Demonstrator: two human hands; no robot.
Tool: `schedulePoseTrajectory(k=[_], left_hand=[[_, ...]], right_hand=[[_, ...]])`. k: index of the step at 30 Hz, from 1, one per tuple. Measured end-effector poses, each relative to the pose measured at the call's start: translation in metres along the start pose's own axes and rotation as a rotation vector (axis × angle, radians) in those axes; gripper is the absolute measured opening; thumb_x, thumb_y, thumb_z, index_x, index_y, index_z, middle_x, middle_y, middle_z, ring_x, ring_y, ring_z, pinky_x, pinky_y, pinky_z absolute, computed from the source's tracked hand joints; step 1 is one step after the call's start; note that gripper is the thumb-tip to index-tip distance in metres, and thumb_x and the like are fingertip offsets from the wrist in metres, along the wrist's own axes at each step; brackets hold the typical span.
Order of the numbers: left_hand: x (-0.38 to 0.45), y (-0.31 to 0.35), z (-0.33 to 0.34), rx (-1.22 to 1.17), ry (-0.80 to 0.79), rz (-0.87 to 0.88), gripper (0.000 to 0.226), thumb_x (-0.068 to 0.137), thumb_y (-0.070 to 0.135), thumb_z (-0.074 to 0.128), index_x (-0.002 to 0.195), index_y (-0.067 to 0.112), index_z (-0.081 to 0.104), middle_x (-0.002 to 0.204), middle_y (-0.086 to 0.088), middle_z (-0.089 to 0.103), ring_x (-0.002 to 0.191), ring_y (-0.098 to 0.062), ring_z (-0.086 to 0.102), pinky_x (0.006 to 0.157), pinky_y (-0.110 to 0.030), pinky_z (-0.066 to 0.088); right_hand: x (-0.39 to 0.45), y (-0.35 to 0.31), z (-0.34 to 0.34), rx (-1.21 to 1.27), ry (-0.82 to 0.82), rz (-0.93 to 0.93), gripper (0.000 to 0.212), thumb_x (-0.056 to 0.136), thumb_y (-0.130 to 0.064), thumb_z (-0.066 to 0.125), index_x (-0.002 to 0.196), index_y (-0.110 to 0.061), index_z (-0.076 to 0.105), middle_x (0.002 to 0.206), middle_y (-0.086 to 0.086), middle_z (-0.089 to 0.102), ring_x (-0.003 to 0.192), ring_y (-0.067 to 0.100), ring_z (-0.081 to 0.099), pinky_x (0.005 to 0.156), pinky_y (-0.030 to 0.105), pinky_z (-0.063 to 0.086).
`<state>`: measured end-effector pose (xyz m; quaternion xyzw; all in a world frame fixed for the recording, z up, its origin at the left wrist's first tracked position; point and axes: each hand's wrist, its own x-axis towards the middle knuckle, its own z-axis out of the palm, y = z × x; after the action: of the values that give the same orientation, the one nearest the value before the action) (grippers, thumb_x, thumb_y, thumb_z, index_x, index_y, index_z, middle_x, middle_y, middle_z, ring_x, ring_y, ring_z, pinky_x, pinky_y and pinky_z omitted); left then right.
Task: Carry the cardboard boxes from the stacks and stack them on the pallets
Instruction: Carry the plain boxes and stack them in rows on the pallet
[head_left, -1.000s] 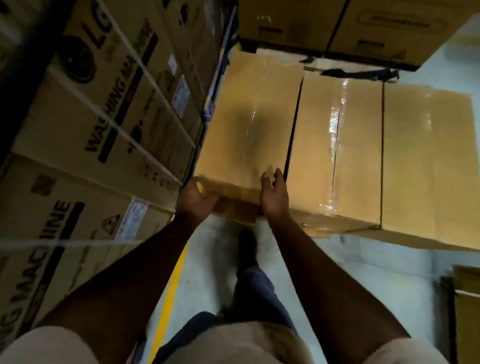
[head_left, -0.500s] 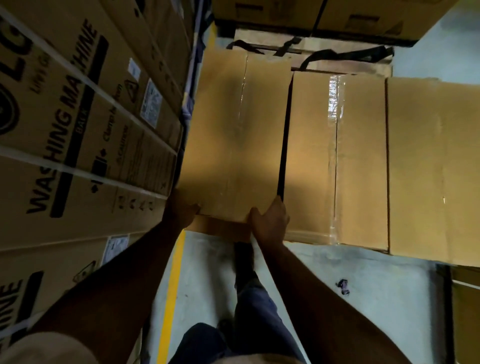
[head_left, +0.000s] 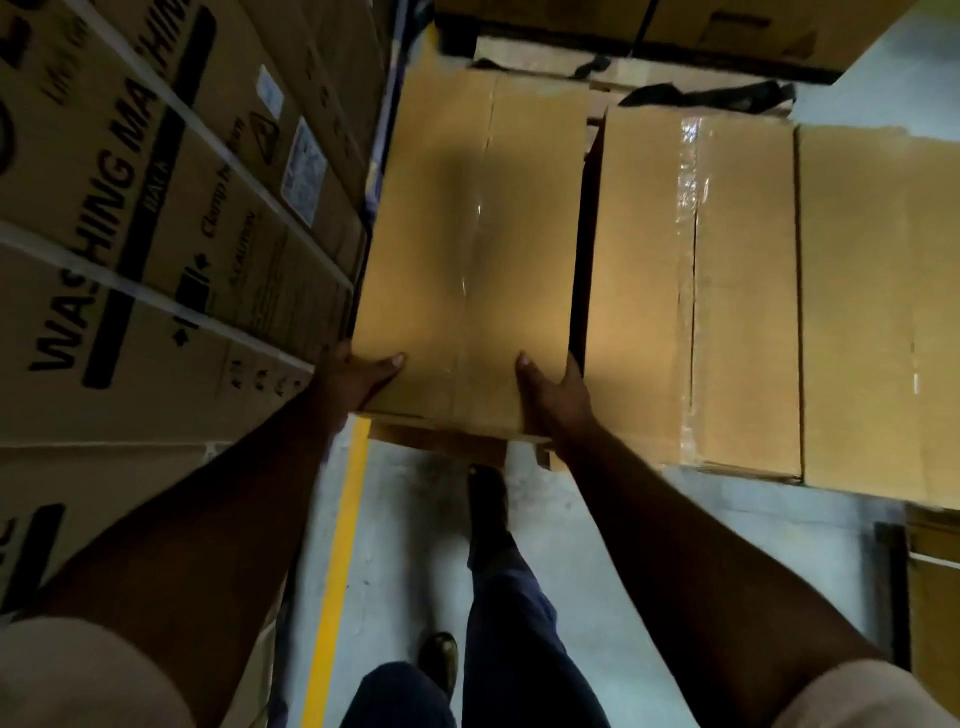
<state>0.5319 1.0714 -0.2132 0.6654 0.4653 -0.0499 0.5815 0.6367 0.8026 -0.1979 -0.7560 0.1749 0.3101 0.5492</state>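
While the thumbs lie flat on its taped top, the left hand (head_left: 353, 382) and the right hand (head_left: 553, 397) grip the near corners of the cardboard box (head_left: 472, 249); the other fingers are hidden under its edge. This box is closed, so I cannot tell its contents. Just right of it stands a second taped box (head_left: 691, 291), left of it the washing machine cartons (head_left: 156, 218), below it the yellow floor line (head_left: 337, 561).

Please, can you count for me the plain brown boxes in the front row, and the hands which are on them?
Plain brown boxes in the front row: 3, the held box, the middle box, the right box
Hands on the held box: 2, left hand, right hand
Total: 5
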Motion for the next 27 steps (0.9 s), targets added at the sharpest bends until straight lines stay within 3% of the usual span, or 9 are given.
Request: schedulePoseTrajectory(k=[3,5,7,12,15,17,21,27], left_hand=[[-0.045,0.001,-0.012,-0.047,-0.004,-0.012,0.077,0.063,0.047,0.097,0.126,0.012,0.068,0.123,-0.004,0.073,0.113,-0.027,0.069,0.105,-0.047,0.054],[-0.073,-0.002,-0.024,-0.093,-0.052,-0.017,0.056,0.074,0.03,0.092,0.121,0.011,0.068,0.122,-0.006,0.072,0.113,-0.029,0.068,0.106,-0.048,0.052],[-0.11,-0.01,-0.038,-0.116,-0.094,0.023,0.053,0.077,0.025,0.09,0.123,0.007,0.069,0.121,-0.011,0.074,0.111,-0.031,0.07,0.106,-0.052,0.053],[-0.225,-0.046,-0.081,-0.086,-0.078,0.09,0.08,0.063,0.047,0.098,0.13,0.015,0.07,0.119,-0.007,0.076,0.105,-0.029,0.073,0.1,-0.05,0.057],[-0.293,-0.066,-0.095,-0.093,-0.136,0.045,0.098,0.051,0.069,0.094,0.132,0.021,0.066,0.118,-0.004,0.075,0.103,-0.028,0.074,0.097,-0.05,0.058],[-0.333,-0.079,-0.098,-0.12,-0.104,0.027,0.098,0.051,0.072,0.093,0.128,0.017,0.067,0.115,-0.005,0.076,0.1,-0.029,0.075,0.094,-0.051,0.06],[-0.393,-0.105,-0.093,-0.155,-0.073,0.039,0.105,0.045,0.076,0.093,0.127,0.017,0.067,0.117,-0.006,0.076,0.1,-0.029,0.075,0.092,-0.052,0.06],[-0.499,-0.126,-0.043,-0.147,-0.028,0.189,0.072,0.069,0.056,0.091,0.124,0.015,0.07,0.113,-0.005,0.076,0.102,-0.027,0.073,0.094,-0.045,0.058]], right_hand=[[-0.044,0.006,-0.006,0.009,0.031,0.007,0.099,0.085,-0.059,0.078,0.163,-0.026,0.028,0.163,0.009,0.041,0.145,0.036,0.045,0.112,0.057,0.048],[-0.078,0.014,-0.012,-0.006,0.033,-0.009,0.098,0.085,-0.062,0.077,0.163,-0.029,0.027,0.161,0.006,0.043,0.144,0.035,0.045,0.111,0.058,0.048],[-0.121,0.026,-0.019,-0.026,0.027,-0.064,0.093,0.087,-0.063,0.074,0.162,-0.029,0.031,0.15,-0.003,0.05,0.139,0.027,0.047,0.113,0.055,0.047],[-0.239,0.067,-0.045,-0.007,-0.057,-0.222,0.064,0.093,-0.053,0.072,0.148,-0.03,0.051,0.125,-0.007,0.067,0.121,0.021,0.064,0.107,0.047,0.053],[-0.308,0.096,-0.066,-0.051,-0.071,-0.307,0.071,0.086,-0.067,0.072,0.145,-0.034,0.053,0.125,-0.009,0.07,0.116,0.018,0.067,0.104,0.05,0.056],[-0.349,0.115,-0.083,-0.065,-0.063,-0.34,0.075,0.081,-0.074,0.071,0.144,-0.038,0.055,0.126,-0.01,0.07,0.115,0.016,0.068,0.102,0.05,0.057],[-0.416,0.144,-0.117,-0.153,0.008,-0.452,0.065,0.093,-0.062,0.067,0.15,-0.036,0.049,0.133,-0.011,0.066,0.117,0.014,0.064,0.102,0.04,0.054],[-0.476,0.206,-0.188,-0.241,0.075,-0.523,0.077,0.088,-0.076,0.06,0.153,-0.038,0.044,0.134,-0.013,0.066,0.118,0.016,0.064,0.097,0.039,0.055]])
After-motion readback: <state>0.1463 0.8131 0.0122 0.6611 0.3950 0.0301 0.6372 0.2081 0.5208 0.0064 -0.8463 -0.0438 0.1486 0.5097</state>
